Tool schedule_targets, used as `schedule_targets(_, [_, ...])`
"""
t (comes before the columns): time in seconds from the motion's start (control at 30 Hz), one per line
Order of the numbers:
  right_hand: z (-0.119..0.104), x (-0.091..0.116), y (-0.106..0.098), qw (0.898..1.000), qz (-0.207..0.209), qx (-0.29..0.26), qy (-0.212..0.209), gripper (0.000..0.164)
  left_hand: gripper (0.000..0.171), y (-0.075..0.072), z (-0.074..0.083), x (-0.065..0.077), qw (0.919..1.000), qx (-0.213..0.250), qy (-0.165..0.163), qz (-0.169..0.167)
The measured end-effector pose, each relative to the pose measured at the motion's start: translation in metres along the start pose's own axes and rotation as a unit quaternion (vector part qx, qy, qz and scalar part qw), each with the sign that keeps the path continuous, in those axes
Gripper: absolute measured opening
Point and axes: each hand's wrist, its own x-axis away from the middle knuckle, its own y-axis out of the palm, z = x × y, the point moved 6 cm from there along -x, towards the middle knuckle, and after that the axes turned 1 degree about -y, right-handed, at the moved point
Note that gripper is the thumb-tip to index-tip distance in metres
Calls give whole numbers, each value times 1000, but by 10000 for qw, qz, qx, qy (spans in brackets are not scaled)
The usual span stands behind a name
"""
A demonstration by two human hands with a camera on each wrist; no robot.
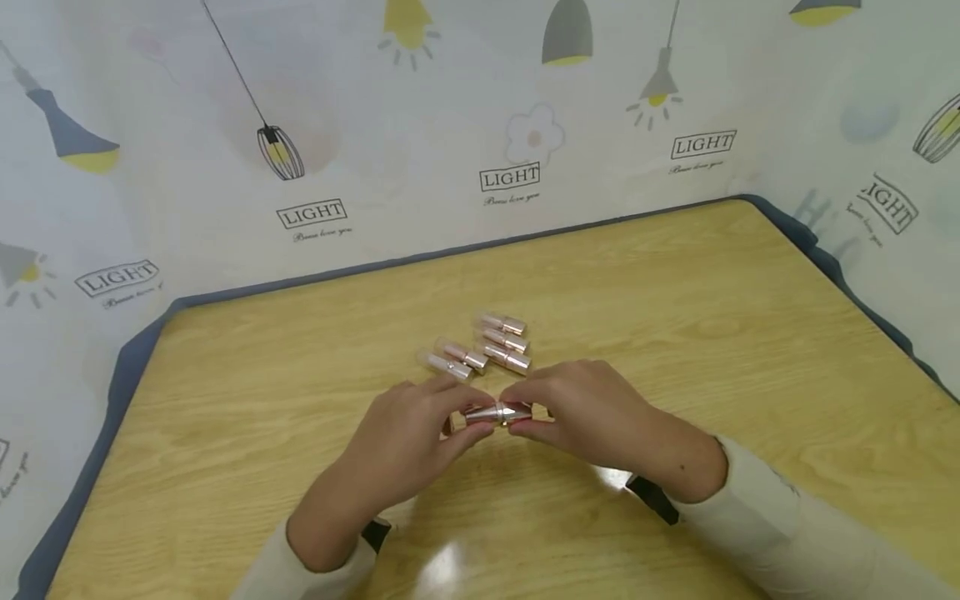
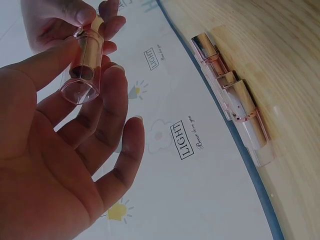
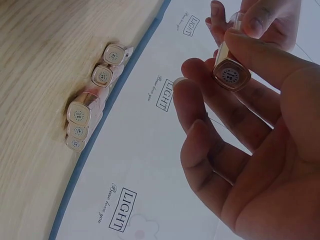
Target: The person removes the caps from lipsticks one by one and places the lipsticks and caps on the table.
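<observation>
Both hands meet over the table at one lipstick (image 1: 498,413), held sideways between them. The left hand (image 1: 401,437) pinches the end with the clear cap (image 2: 80,92), thumb on one side and fingers on the other. By its shiny gold-pink base (image 3: 231,76) the right hand (image 1: 600,412) grips the other end between thumb and forefinger. A round label shows on that base in the right wrist view. The cap sits around the inner tube in the left wrist view. Fingers partly hide the middle of the lipstick.
Just beyond the hands, several more capped lipsticks lie on the wood-grain table (image 1: 300,367): a row of three (image 1: 506,358) and a pair (image 1: 450,367) left of it. A pale cloth printed with lamps (image 1: 420,150) rises behind the table's blue-edged far side.
</observation>
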Motion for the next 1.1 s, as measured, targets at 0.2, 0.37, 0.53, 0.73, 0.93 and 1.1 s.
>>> schedule_targets(0.2, [-1, -2, 0, 9996, -225, -180, -11, 15, 23, -1, -3, 1, 9991, 289, -163, -278])
schedule_targets(0.37, [0, -4, -2, 9992, -324, -237, -13, 18, 22, -1, -6, -1, 9976, 428, -305, -450])
schedule_targets(0.53, [0, -3, -3, 9991, -305, -284, 46, 18, 23, -1, -6, -2, 9969, 484, -332, -533])
schedule_targets(0.73, [-1, -3, -3, 9993, -323, -190, -2, 16, 24, -3, -6, 2, 9979, 354, -320, -441])
schedule_targets(0.93, [7, 1, -3, 9978, -466, 315, 357, 13, 25, -3, -13, 3, 9969, -4, -624, -472])
schedule_targets(1.1, [12, 2, -5, 9974, -467, 284, 478, 10, 24, -4, -17, 0, 9949, -44, -870, -518])
